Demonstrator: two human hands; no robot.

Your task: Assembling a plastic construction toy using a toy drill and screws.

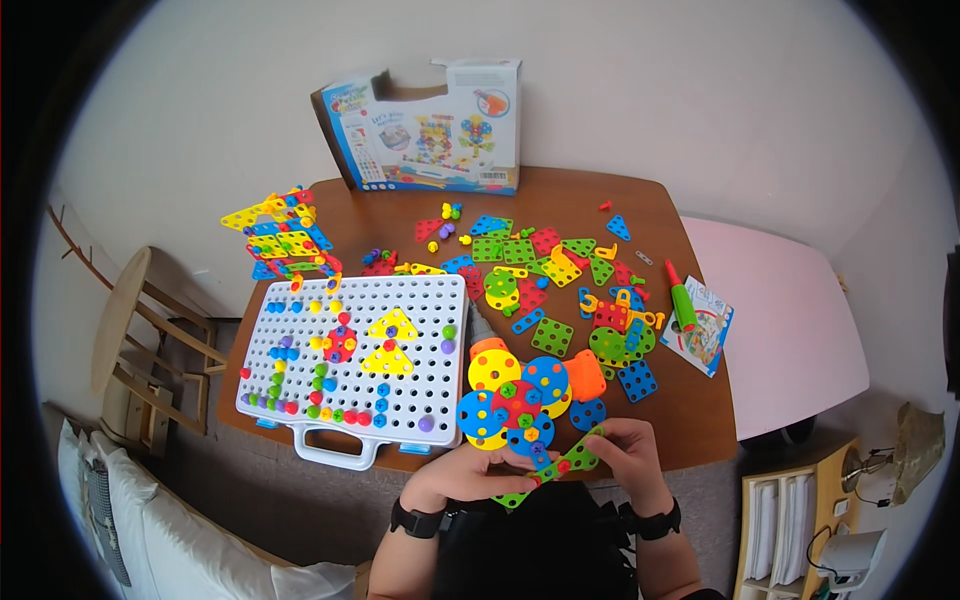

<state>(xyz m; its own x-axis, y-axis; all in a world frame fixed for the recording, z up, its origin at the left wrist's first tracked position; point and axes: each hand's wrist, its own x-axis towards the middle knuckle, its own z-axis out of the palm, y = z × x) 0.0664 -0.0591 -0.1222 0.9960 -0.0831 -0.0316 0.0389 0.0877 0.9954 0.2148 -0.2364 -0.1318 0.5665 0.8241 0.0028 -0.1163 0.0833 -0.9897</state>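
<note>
Near the table's front edge I hold a toy flower [517, 403] built from round yellow, blue and red perforated plates joined with coloured bolts. A short blue strip [541, 458] runs from it down to green perforated plates [578, 455], where red bolts show. My left hand [470, 474] grips the flower low down, its thumb along the green plates and its other fingers partly hidden beneath. At the upper right end of the green plates, my right hand [634, 458] pinches the tip. Behind the flower lies an orange toy drill [587, 376], partly covered.
A white pegboard case [290, 350] with coloured bolts and plates stands left. Behind it rises a built plate structure [285, 240]. Loose plates [552, 337] spread over the table's middle. A green-and-red screwdriver [682, 300] rests on a leaflet [712, 340]. The open box [430, 135] stands at the back.
</note>
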